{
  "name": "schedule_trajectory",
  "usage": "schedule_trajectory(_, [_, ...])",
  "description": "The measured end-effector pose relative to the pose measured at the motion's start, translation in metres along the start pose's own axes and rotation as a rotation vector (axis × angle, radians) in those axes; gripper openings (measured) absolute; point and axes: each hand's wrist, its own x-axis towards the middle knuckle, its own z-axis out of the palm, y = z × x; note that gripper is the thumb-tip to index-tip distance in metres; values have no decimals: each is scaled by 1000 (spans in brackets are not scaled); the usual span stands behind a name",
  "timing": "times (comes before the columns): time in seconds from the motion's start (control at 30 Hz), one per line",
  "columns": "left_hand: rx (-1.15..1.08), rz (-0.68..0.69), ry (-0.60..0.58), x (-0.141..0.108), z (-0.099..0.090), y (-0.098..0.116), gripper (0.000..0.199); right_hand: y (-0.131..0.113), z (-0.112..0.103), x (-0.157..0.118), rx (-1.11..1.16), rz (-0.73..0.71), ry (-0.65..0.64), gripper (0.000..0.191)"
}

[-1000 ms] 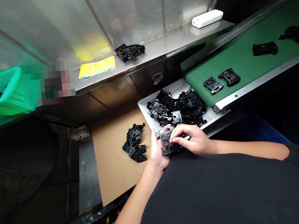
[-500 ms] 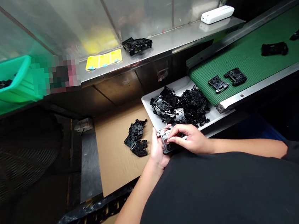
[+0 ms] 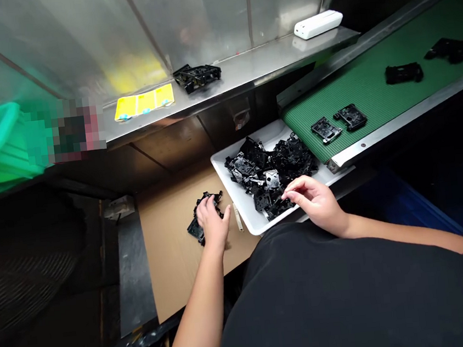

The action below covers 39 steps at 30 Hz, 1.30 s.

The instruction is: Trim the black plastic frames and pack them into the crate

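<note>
On the cardboard (image 3: pixel 169 257), jagged, glossy black parts (image 3: pixel 196 229) in a loose cluster

The left hand (image 3: pixel 213 221) partly hides black parts (image 3: pixel 196 231).

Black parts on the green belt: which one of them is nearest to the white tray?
The leftmost black part, at the green belt's lower end; the other three lie farther up, away from the white tray.

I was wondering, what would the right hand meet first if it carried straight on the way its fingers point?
Most likely the black parts in the white tray, just beyond the right hand's fingertips, though its height is unclear and it might pass above them.
</note>
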Motion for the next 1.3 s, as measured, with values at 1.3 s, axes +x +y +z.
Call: schedule_trajectory(1.3, [-1522, -625, -616, -74, -14, 125, 65, -28, 35, 14, 67, -160, -346, 12])
